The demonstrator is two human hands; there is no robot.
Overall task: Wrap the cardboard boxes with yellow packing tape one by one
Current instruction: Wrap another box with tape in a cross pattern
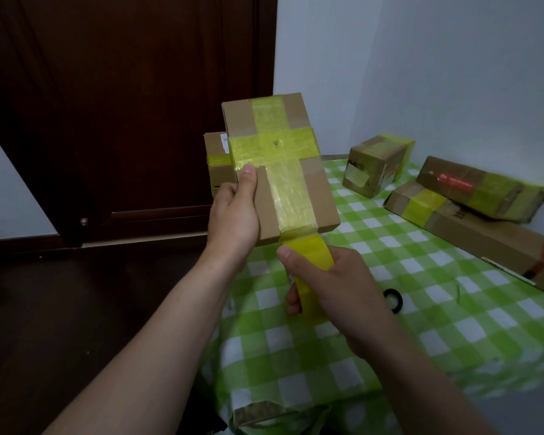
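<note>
My left hand (234,215) grips a flat cardboard box (322,196) by its left edge and holds it tilted up above the table's left side. Yellow tape crosses the box face in two bands. My right hand (333,287) grips the yellow tape roll (311,259) just below the box's near edge. A strip of tape runs from the roll onto the lengthwise band on the box.
A green-and-white checked tablecloth (421,324) covers the table. Taped boxes lie at the back: one (374,164) upright, two long ones (484,189) (490,243) on the right, another (217,158) behind the held box. A black ring (393,299) lies on the cloth. A dark door (123,105) stands left.
</note>
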